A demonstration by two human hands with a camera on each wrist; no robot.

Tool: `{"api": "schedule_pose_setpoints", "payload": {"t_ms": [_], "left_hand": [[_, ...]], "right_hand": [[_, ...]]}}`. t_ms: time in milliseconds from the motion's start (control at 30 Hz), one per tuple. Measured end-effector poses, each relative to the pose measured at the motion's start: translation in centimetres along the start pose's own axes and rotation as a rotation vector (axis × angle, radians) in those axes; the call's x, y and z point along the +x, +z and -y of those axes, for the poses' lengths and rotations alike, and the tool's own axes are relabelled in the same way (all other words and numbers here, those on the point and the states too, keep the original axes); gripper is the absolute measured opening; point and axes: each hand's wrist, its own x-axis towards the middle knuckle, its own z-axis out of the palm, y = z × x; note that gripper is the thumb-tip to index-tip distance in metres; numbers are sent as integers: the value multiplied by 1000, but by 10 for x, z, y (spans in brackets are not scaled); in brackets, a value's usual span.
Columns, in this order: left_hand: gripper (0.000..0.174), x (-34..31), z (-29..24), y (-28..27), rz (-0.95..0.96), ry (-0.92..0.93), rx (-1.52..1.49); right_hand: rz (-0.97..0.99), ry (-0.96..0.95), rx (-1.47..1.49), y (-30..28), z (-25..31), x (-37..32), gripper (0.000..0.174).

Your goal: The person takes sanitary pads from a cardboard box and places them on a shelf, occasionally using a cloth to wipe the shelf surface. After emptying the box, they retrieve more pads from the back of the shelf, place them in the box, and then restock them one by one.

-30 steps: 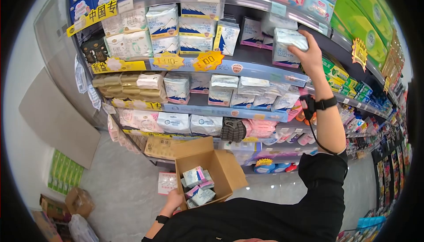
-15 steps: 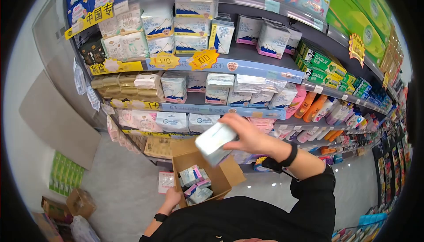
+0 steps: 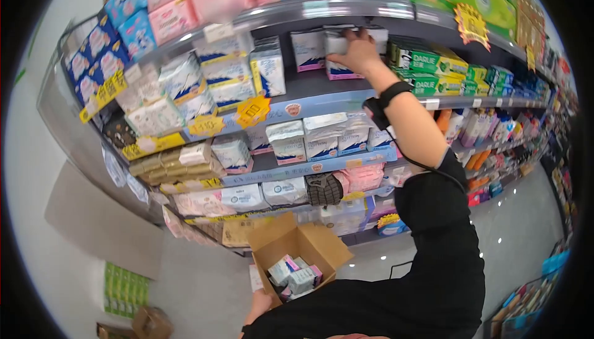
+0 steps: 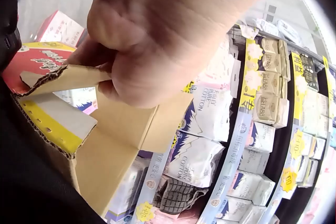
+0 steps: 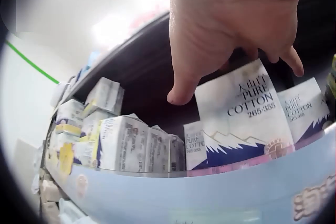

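Observation:
My right hand [image 3: 359, 54] reaches onto the upper shelf over a white sanitary pad pack [image 5: 231, 113] marked PURE COTTON, with blue mountains and a pink base. In the right wrist view, the thumb is spread off the pack's left side, and the other fingers extend over its top, partly hidden behind it. Low in front of the body, my left hand [image 3: 262, 304] grips the edge of an open cardboard box [image 3: 325, 243]. The left wrist view has thumb and fingers pinching its torn cardboard wall [image 4: 73, 79]. Several similar packs [image 3: 303, 279] lie loosely inside the box.
Similar packs flank the reached-for one on the upper shelf. Green DARLIE toothpaste boxes [image 3: 433, 64] are stacked to its right. The shelf lip [image 5: 157, 190] runs in front. Lower shelves hold more pad packs [image 3: 288, 141] and a dark checked item [image 3: 323, 189].
My right hand carried a pad pack from the shelf down over the box, released it, and rose back to the shelf. Another pack lies in the box. My left hand keeps its grip.

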Motion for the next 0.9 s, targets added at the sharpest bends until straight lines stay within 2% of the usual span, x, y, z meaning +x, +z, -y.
{"api": "schedule_pose_setpoints", "payload": {"t_ms": [67, 100, 133, 200, 233, 267, 333, 367, 433, 533, 567, 600, 667, 700, 733, 800, 867, 900], "left_hand": [[30, -10, -18, -7, -13, 20, -10], [30, -12, -19, -8, -10, -7, -36], [30, -15, -18, -7, -11, -41, -72], [29, -16, -19, -9, -34, -43, -46], [29, -17, -19, -10, -46, -40, -10], [29, -17, -18, -11, -51, -50, -26], [30, -17, -24, -14, -31, -24, -12], [31, -18, -28, -15, -13, -37, -49], [32, -16, -29, -13, -20, -38, 13], [33, -7, -13, -8, 0, -27, 58], [34, 0, -5, -7, 31, -19, 40], [34, -1, -9, -7, 20, -17, 35], [33, -17, -25, -11, 14, -14, 68], [33, -17, -24, -11, 10, -25, 61], [34, -16, -20, -10, 0, -35, 5], [35, -19, -18, -9, -8, -57, -72], [37, -22, -20, -14, -33, 10, 3], [38, -23, -20, -16, -33, -6, -33]], "right_hand": [[-66, 169, 210, 0, 7, -6, 83], [-214, 174, 205, -3, 13, -13, 54], [-213, 170, 209, -3, 7, -15, 54], [-440, 55, 456, -3, -5, -17, 28], [-534, -6, 458, -11, -2, -24, 13], [-566, -67, 434, -8, -5, -27, 26], [-395, -35, 332, -15, -4, -28, 61], [-398, -35, 330, -13, -4, -24, 61], [-192, 21, 464, -4, -8, -9, 98], [-130, 48, 539, 16, -11, 9, 105], [-205, -6, 549, 29, -15, 19, 96], [-211, -15, 556, 23, -14, 21, 96], [-26, 38, 590, 11, -6, 15, 82], [-212, 31, 579, 14, 0, 5, 68], [-286, -4, 543, 3, 10, -9, 64], [-450, -184, 566, -25, 30, -52, 62], [-688, -422, 557, -45, 44, -98, 62], [-675, -489, 637, -54, 53, -121, 63]]}}
